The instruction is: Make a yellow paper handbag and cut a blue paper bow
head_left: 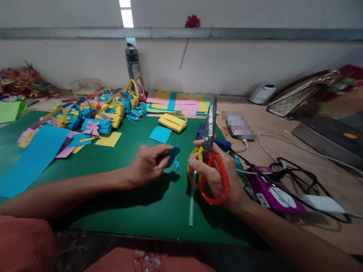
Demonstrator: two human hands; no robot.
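My left hand point(150, 164) is closed, pinching a small folded piece of dark blue paper point(173, 155) between thumb and fingers. In my right hand point(219, 175) are scissors point(209, 130) with one red and one yellow handle; their blades point up and look closed. A tiny blue paper scrap point(176, 165) lies on the green mat point(119, 207) between the hands. Behind the right hand is a blue glue gun point(222, 142), partly hidden. A translucent glue stick point(191, 211) extends below the yellow handle. Farther back sit a yellow paper bag point(172, 122) and a blue paper square point(160, 134).
Several small paper bags point(98, 126) crowd the left, near a long blue paper strip point(35, 158). Coloured sheets point(172, 102) lie at the back. To the right are a phone point(239, 126), a purple power strip point(272, 190), tangled cables point(297, 179) and a handbag point(297, 96).
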